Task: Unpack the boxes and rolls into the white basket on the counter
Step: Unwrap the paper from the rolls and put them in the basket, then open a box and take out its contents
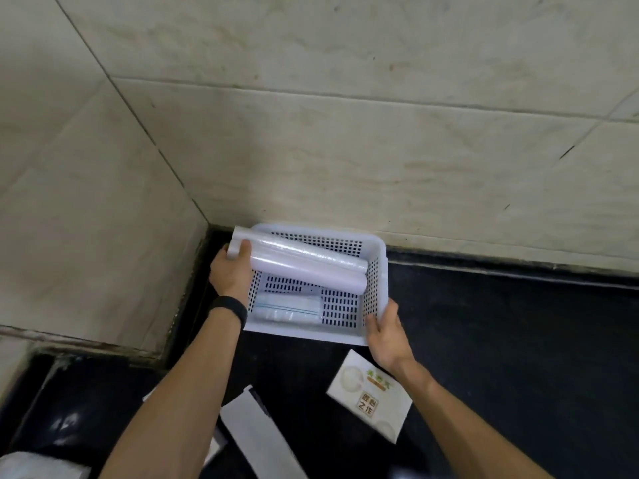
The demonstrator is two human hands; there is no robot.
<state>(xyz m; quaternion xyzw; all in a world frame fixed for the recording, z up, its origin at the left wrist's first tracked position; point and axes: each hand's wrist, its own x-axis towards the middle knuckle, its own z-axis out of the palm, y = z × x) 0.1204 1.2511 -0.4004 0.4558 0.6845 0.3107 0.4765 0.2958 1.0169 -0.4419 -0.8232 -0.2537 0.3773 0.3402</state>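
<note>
A white perforated basket (375, 288) sits on the black counter in the wall corner. My left hand (231, 271) grips the left end of two white rolls (304, 264) that lie slanted across the basket, their right ends low inside it. A flat clear-wrapped pack with a blue stripe (287, 307) lies on the basket floor. My right hand (385, 335) holds the basket's front right corner. A white printed box (371, 397) lies on the counter in front of the basket, under my right wrist.
A long white flat box (259, 440) lies on the counter between my forearms. Something pale shows at the bottom left corner (41, 464). Tiled walls (345, 133) close in behind and to the left of the basket. Black counter (518, 340) stretches to the right.
</note>
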